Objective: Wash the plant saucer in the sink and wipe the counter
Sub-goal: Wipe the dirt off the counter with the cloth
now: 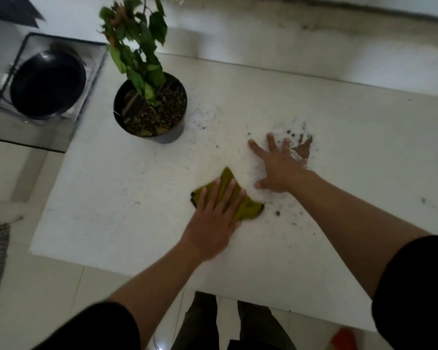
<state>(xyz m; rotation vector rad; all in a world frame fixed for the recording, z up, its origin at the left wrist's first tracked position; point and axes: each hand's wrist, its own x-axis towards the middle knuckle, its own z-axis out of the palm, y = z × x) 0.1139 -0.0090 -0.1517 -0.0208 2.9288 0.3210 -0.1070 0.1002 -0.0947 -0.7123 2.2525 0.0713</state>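
- The plant saucer (47,84), a black round dish, sits in the wire rack (33,145) off the far left corner of the counter, well apart from both my hands. It looks bare and dark inside, so I judge the washing part done, though I cannot tell from here whether it is wet. No sink shows in view.
- The counter (339,137) is the part left. It is white, and dirt marks the middle of it.
- The cloth (248,209), yellow-green and crumpled, lies flat on the counter under my left hand (216,218). The fingers are straight and close together, pressing down on it rather than gripping it.
- My right hand (280,168) rests palm-down on the bare counter just beyond the cloth, fingers spread wide, holding nothing.
- A brown soil smear (302,147) sits right by my right fingertips, and the cloth has not reached it.
- Loose crumbs (278,212) lie just right of the cloth, with finer specks scattered toward the plant pot (171,137).
- The pot stands upright on the counter near the rack, with no saucer under it.
- My judgement: wiping is under way, with the smear, the crumbs and the specks by the pot to clear.
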